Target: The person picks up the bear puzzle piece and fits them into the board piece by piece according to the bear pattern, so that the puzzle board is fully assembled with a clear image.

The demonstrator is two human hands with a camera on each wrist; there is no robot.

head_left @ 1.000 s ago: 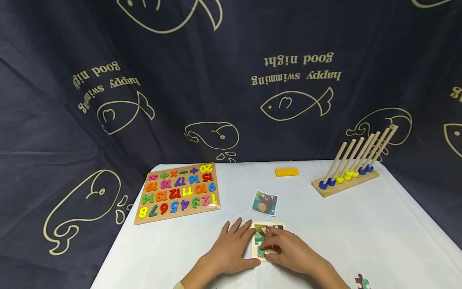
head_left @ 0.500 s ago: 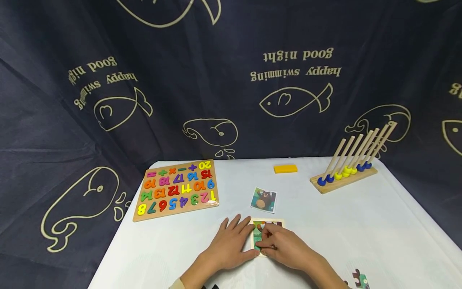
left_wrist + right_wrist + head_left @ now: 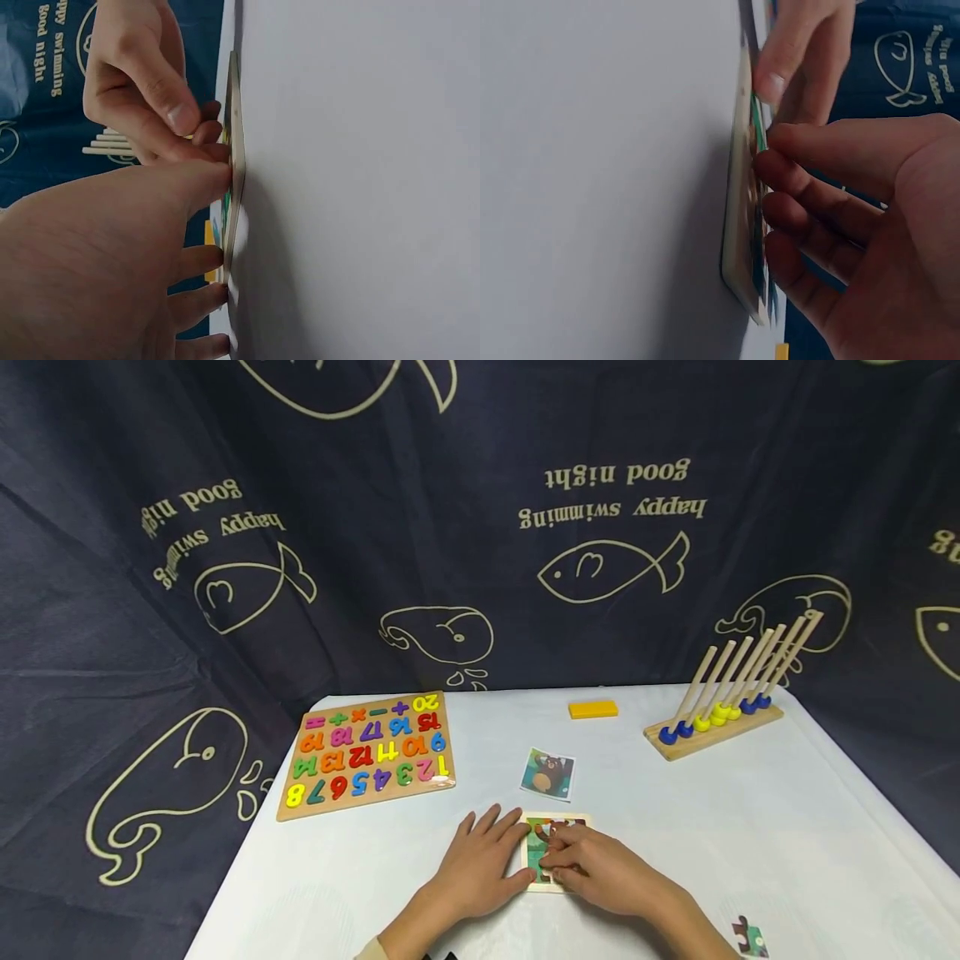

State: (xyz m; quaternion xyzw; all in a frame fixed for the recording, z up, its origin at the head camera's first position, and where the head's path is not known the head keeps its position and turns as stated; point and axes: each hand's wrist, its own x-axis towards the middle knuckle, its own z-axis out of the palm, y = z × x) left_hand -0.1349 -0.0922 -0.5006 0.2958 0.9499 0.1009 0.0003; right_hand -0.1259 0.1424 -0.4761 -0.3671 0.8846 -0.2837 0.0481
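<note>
A small jigsaw puzzle board (image 3: 558, 816) with a pale rim lies before me, showing part of a brown bear on green. My left hand (image 3: 480, 868) rests flat along its left side, fingers spread and thumb at the near corner. In the left wrist view that thumb touches the edge of the board (image 3: 237, 135). My right hand (image 3: 603, 872) is over the right part of the board, its bent fingers and thumb pinching at a puzzle piece in the lower middle. The fingers mostly hide this piece. In the right wrist view the fingertips (image 3: 769, 161) are right at the puzzle's surface.
A bear picture card (image 3: 547, 775) lies just behind the board. Further off are a number board (image 3: 367, 756), a yellow block (image 3: 593, 710) and a peg stand (image 3: 712, 727) with blue and yellow beads. Loose puzzle pieces (image 3: 750, 937) lie at the near right.
My right fingers have shifted slightly over the lower part of the puzzle. The left hand keeps its place on the board. The head view has tilted down a little.
</note>
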